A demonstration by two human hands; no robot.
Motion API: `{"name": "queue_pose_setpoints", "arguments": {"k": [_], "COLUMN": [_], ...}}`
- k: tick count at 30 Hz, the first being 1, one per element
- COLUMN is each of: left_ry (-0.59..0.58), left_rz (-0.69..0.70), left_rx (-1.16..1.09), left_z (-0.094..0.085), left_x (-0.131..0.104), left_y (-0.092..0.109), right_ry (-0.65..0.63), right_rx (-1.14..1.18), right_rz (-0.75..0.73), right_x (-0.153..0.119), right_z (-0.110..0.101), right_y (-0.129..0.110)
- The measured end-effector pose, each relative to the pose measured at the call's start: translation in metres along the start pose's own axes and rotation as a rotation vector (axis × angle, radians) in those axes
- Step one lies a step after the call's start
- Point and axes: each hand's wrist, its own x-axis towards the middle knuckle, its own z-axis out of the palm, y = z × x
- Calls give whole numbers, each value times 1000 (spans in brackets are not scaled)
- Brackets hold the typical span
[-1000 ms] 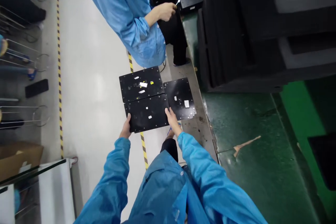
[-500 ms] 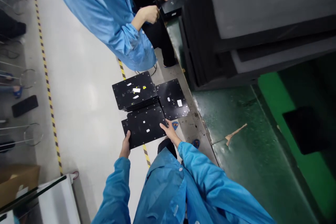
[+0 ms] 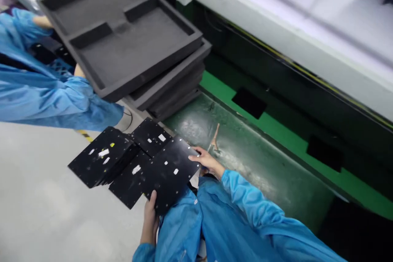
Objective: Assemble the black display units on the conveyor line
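Observation:
Between my two hands is a flat black panel (image 3: 170,174) with small holes along its edges and two white stickers. My left hand (image 3: 150,217) grips its near left edge, thumb on top. At the opposite edge, my right hand (image 3: 208,160) holds it with fingers partly hidden beneath. Under and beyond it lies another black panel (image 3: 130,176) with a white label. A stack of black panels (image 3: 101,155) with white and yellow stickers sits to the left, and a further black panel (image 3: 150,135) with white labels lies behind.
Dark grey foam trays (image 3: 138,45) are piled at the back on a green surface (image 3: 196,116). A co-worker's blue sleeve (image 3: 61,102) reaches in from the left. A torn brown strip (image 3: 215,137) lies on the green surface. A white bench edge (image 3: 276,45) crosses the upper right.
The held panel has come away from the stack toward my body, uncovering a labelled panel beneath. My view has swung to the right, bringing the foam trays and white bench into sight.

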Motion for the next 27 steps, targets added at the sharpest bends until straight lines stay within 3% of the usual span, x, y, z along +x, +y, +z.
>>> {"name": "queue_pose_setpoints", "arguments": {"k": [3,6,8,11,14,16,18,20,22,24,27], "left_ry": [-170,-302,-319,-316,-231,-76,8,-47,-93,-74,-103], "left_rz": [69,124,166,214,372,695,1031,1176,1184,1197,1250], "left_rx": [46,76,108,224,448,640,838,1044,1244,1386,1465], "left_z": [89,170,207,232,233,236,251,276,302,319,324], "left_x": [3,9,11,9,5,5,7,8,6,1,-11], "left_y": [9,17,19,19,33,52,74,89,89,74,39], "right_ry": [156,221,214,245,375,548,691,646,482,377,362], "right_rx": [-59,-76,-100,-161,-168,-127,-1,187,345,471,624], "right_rz": [-32,7,-9,-83,-173,-210,-155,-39,32,39,-3], "right_x": [7,31,48,65,63,51,36,22,11,4,-7], "right_z": [-80,-139,-165,-186,-190,-183,-170,-149,-127,-109,-100], "right_y": [-39,-75,-92,-107,-102,-84,-58,-28,-4,12,22]}}
